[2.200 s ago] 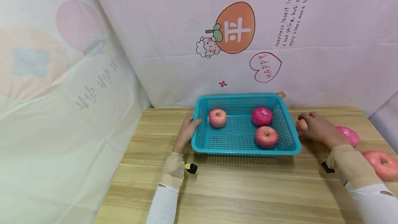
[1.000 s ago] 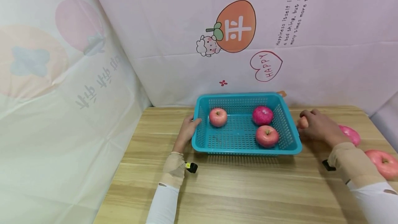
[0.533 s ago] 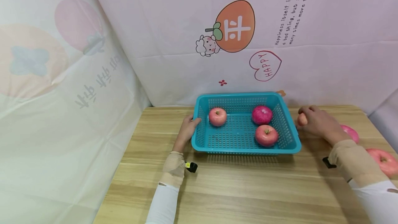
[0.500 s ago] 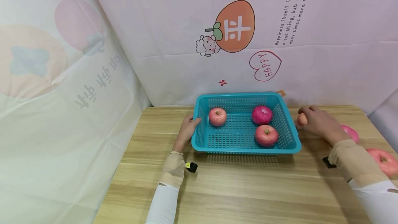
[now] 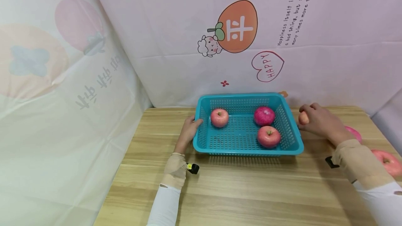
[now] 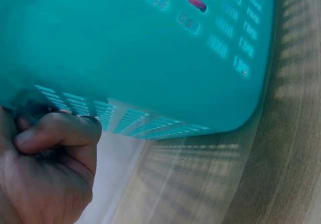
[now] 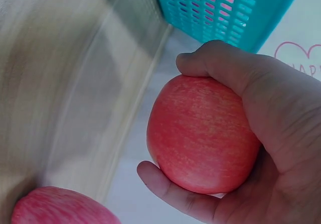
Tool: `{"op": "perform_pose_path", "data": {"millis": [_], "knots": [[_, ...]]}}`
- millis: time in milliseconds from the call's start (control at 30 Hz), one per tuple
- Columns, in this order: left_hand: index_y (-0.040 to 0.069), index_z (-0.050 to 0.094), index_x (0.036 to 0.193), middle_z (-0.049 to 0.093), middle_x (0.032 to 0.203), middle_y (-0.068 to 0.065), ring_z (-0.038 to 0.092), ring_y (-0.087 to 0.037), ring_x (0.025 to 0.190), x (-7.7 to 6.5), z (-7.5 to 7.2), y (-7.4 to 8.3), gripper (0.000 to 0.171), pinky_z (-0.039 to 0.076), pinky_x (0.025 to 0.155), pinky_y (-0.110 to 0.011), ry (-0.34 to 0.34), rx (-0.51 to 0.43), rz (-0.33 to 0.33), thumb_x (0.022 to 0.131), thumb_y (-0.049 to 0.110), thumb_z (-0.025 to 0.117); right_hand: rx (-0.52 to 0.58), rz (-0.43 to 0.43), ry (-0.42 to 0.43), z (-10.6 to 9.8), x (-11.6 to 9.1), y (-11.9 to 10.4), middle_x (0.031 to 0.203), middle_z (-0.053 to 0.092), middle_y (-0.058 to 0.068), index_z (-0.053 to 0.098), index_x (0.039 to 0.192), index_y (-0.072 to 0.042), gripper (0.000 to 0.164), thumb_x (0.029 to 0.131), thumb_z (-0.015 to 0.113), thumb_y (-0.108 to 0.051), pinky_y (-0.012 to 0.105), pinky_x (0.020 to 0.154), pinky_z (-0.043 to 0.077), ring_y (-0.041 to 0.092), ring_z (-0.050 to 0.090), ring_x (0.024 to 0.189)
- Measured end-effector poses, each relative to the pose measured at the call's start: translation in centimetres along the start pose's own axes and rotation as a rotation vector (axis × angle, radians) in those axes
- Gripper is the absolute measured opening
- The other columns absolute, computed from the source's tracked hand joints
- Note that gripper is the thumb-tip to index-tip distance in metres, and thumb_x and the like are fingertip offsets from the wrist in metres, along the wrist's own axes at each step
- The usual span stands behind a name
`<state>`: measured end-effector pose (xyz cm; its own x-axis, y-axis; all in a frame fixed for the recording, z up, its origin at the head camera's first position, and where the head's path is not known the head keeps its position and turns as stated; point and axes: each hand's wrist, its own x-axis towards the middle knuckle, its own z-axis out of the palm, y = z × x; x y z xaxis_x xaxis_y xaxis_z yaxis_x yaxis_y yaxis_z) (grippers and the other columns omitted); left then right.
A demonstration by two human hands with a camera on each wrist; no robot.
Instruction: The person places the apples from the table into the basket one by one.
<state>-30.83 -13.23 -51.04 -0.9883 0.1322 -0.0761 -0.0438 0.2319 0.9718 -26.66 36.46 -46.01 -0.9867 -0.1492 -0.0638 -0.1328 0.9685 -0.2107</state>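
Observation:
A turquoise plastic basket [image 5: 248, 153] holds two pale red apples, one at the left [image 5: 219, 118] and one at the front right [image 5: 269, 137]. Behind the latter lies a deep pink round fruit [image 5: 264, 115]. My left hand [image 5: 188, 130] grips the basket's left rim, its fingers curled over the edge in the left wrist view. Just right of the basket, my right hand [image 5: 321, 123] holds another red apple [image 7: 203, 133] between thumb and fingers. In the head view that apple is mostly hidden by the hand.
On the wooden table [image 5: 238, 194], a pink fruit [image 5: 354, 133] lies behind the right forearm, partly covered. A large red apple [image 5: 387, 163] sits at the right edge. A printed white cloth [image 5: 176, 65] hangs behind the table.
My right hand has risen slightly with the apple, beside the basket's right wall. The left hand and the basket have stayed in place.

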Motion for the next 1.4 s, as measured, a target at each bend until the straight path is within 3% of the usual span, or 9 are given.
{"op": "perform_pose_path", "data": {"millis": [367,633,1067,1400], "knots": [[0.0,0.059,0.148,0.069,0.135,-0.028,0.075,-0.04,0.113,0.0,0.0,-0.1,0.046,0.064,0.092,-0.05,-0.004,-0.009,-0.015,0.108,0.021,0.054,-0.006,-0.014,0.014,-1.2,-0.1,-1.7,0.14,0.049,0.038,0.052,0.143,0.003,0.082,0.091,0.078,-0.055,0.077,0.094,0.05,0.059,0.057,0.115],[0.0,0.059,0.148,0.07,0.133,-0.027,0.076,-0.038,0.11,0.1,0.0,-0.2,0.045,0.065,0.091,-0.049,-0.002,-0.001,-0.015,0.109,0.022,0.053,-0.025,-0.032,0.045,-1.7,-0.3,-2.9,0.135,0.053,0.037,0.055,0.14,0.0,0.08,0.09,0.078,-0.057,0.074,0.088,0.053,0.058,0.059,0.108],[0.001,0.06,0.148,0.07,0.134,-0.027,0.075,-0.04,0.111,0.1,-0.1,-0.3,0.048,0.065,0.09,-0.049,0.001,-0.001,-0.011,0.106,0.025,0.056,-0.03,-0.042,0.063,-2.6,-0.4,-3.0,0.132,0.053,0.04,0.055,0.138,0.002,0.077,0.085,0.086,-0.044,0.072,0.082,0.055,0.061,0.059,0.103],[0.001,0.061,0.147,0.071,0.131,-0.026,0.076,-0.038,0.109,0.1,-0.1,-0.2,0.047,0.065,0.089,-0.048,0.004,-0.002,-0.022,0.107,0.025,0.055,-0.046,-0.03,0.075,-3.6,-0.4,-3.2,0.131,0.053,0.037,0.055,0.139,0.0,0.072,0.086,0.085,-0.038,0.069,0.076,0.057,0.056,0.059,0.101]]}}
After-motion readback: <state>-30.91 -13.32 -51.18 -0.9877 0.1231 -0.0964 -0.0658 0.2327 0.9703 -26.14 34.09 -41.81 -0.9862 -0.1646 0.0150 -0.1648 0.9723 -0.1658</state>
